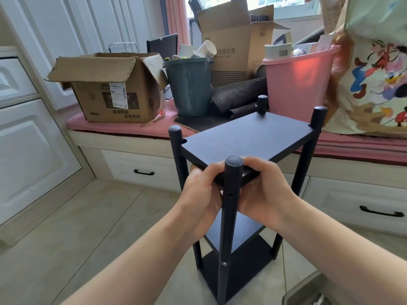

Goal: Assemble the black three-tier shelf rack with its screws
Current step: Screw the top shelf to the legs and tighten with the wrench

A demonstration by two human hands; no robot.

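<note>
The near corner of the top board [248, 139] is covered by both hands, so its joint with the near post [230, 208] cannot be made out, and the foot of that post is cut off by the lower frame edge. The middle board [236, 234] and bottom board [237, 267] are seen only in part behind the forearms. The black shelf rack [242, 194] is stood upright on the pale tiled floor [88, 216], just in front of a window seat with a pink cushion [123, 126]. Its boards are flat, matte rectangles with notched corners; its four posts are round tubes with domed caps. An empty screw hole [230, 195] is seen high on the near post, and a silver screw head [224, 263] lower down. The left hand [202, 190] is curled round the board's near edge to the left of the post, with its grip closed on the board. The right hand [264, 190] is wrapped over the same corner from the right, thumb on top, likewise gripping the board. On the cushion are set a worn cardboard box [110, 91], a grey bin [189, 86] and a pink plastic tub [297, 84].
</note>
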